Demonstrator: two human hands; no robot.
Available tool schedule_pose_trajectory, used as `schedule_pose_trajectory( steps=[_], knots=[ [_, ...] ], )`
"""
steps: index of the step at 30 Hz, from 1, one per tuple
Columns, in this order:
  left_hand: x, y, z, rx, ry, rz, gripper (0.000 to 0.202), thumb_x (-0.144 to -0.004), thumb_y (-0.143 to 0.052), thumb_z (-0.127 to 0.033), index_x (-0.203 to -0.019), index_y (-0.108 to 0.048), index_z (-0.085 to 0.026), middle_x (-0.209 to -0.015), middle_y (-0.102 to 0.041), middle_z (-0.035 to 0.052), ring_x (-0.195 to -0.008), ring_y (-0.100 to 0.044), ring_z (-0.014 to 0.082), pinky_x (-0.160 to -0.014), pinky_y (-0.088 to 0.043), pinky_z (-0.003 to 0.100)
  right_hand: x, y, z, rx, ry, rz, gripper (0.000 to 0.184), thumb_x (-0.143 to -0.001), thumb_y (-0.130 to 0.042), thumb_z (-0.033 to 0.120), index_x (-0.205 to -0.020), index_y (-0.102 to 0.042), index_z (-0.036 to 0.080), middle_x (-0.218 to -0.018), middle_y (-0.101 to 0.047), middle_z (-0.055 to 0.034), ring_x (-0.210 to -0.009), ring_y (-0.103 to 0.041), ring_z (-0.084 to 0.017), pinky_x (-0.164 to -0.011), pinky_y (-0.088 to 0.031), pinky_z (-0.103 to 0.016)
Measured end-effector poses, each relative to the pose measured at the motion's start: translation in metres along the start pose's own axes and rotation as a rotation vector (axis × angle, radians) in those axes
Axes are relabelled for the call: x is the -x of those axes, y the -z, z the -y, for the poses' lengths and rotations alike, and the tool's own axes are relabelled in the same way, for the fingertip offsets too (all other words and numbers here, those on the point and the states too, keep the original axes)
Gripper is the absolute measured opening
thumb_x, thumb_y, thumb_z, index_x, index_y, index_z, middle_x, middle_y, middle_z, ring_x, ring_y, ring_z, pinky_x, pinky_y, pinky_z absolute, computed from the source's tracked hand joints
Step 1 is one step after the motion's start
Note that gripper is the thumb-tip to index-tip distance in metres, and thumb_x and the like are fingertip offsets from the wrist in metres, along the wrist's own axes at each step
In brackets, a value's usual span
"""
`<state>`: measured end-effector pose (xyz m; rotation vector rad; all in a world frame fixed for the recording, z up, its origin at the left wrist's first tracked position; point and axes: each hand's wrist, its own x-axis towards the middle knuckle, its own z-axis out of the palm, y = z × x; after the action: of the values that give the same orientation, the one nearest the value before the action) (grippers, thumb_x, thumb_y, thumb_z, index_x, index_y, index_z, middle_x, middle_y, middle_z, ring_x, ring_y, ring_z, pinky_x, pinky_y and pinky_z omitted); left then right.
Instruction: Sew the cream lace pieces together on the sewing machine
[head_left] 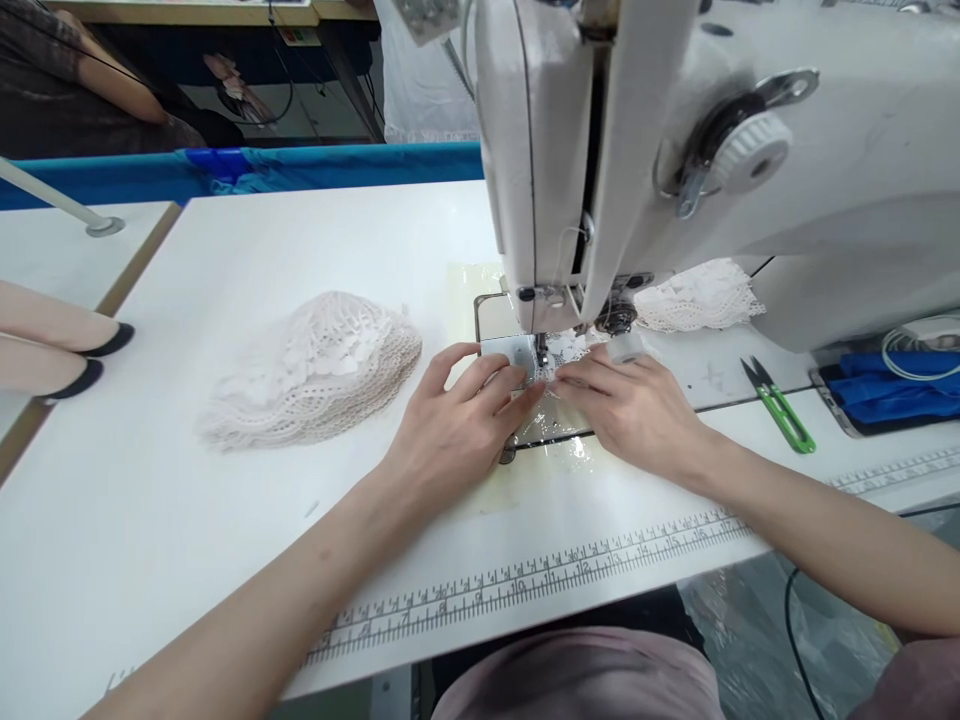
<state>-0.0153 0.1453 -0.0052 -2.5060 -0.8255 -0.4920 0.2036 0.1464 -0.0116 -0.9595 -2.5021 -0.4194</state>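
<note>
A white sewing machine (675, 140) stands on a white table (150, 520). Under its presser foot lies a small piece of white lace (562, 350). My left hand (457, 420) rests flat on the needle plate just left of the foot, fingers together and pressing down on the lace's edge. My right hand (630, 405) lies opposite it, its fingertips pinched on the same lace piece, with a white thimble-like cap (625, 347) on one finger. The two hands almost touch in front of the needle.
A pile of white lace pieces (315, 370) lies left of the machine, more lace (701, 295) behind the needle. Green thread snips (780, 405) lie at the right, beside blue fabric and a cable (900, 385). A ruler strip (562, 570) runs along the front edge. Another person's feet (67, 350) show at far left.
</note>
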Motion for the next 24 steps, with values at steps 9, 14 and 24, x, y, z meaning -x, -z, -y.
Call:
schedule_pose_trajectory(
  steps=[9, 14, 24],
  knots=[
    [0.0017, 0.0017, 0.0003, 0.057, 0.027, 0.022, 0.033, -0.087, -0.053, -0.008, -0.114, -0.064, -0.023, -0.100, -0.071, 0.0035, -0.099, -0.062, 0.0224, -0.094, -0.044, 0.044, 0.0003, 0.0018, -0.0004, -0.049, 0.005, 0.005, 0.034, -0.084, -0.047, -0.002, -0.094, -0.073, 0.017, -0.102, -0.074, -0.0030, -0.087, -0.062, -0.018, -0.073, -0.044, -0.033],
    [0.0013, -0.0017, 0.0015, 0.024, 0.035, 0.021, 0.031, -0.088, -0.054, -0.010, -0.114, -0.064, -0.023, -0.101, -0.072, 0.0032, -0.099, -0.062, 0.0228, -0.094, -0.044, 0.044, -0.0006, 0.0012, -0.0010, -0.020, -0.002, 0.020, 0.034, -0.085, -0.046, -0.001, -0.095, -0.073, 0.017, -0.103, -0.074, -0.0022, -0.082, -0.061, -0.016, -0.072, -0.044, -0.032],
    [-0.0009, -0.0068, 0.0066, 0.011, 0.060, 0.012, 0.030, -0.089, -0.053, -0.011, -0.113, -0.066, -0.024, -0.101, -0.071, 0.0042, -0.101, -0.062, 0.0234, -0.093, -0.046, 0.045, -0.0020, -0.0021, -0.0049, -0.076, -0.043, 0.065, 0.033, -0.088, -0.047, 0.001, -0.107, -0.070, 0.013, -0.098, -0.072, -0.0078, -0.088, -0.061, -0.019, -0.075, -0.046, -0.033]
  ],
)
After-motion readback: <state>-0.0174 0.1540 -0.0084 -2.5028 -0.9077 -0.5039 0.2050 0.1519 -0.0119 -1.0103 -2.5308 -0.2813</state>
